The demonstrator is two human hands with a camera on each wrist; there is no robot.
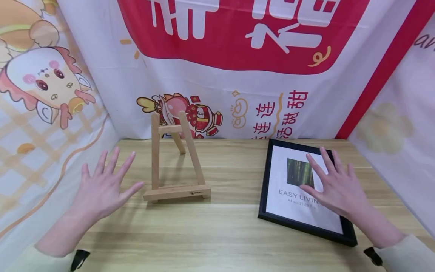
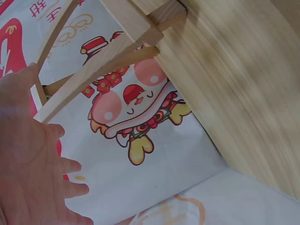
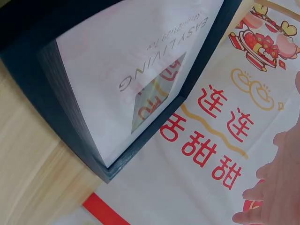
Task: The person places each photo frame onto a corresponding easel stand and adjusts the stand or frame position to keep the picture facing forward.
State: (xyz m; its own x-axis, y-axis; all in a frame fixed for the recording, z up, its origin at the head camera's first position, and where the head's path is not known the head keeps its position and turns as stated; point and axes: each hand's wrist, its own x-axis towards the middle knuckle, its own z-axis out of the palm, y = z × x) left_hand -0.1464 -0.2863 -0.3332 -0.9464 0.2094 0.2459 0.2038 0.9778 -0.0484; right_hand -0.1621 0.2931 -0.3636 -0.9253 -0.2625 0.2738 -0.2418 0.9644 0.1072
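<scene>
A small wooden easel (image 1: 155,155) stands upright on the table, left of the middle in the head view. My left hand (image 1: 103,189) is spread with its fingers apart, just left of the easel, holding nothing. In the left wrist view the easel (image 2: 93,70) rises beyond the thumb of that hand (image 2: 33,164). A black picture frame (image 1: 266,181) with a white "EASY LIVING" insert lies flat at the right. My right hand (image 1: 340,189) is over its right side, fingers spread, hiding part of the print. The right wrist view has the frame (image 3: 105,171) close by.
The wood-grain table (image 1: 217,230) ends at a white cloth backdrop (image 1: 204,79) with red banner and printed characters. Patterned cloth sides (image 1: 51,151) close it in on the left, and a pale cloth (image 1: 401,132) does so on the right.
</scene>
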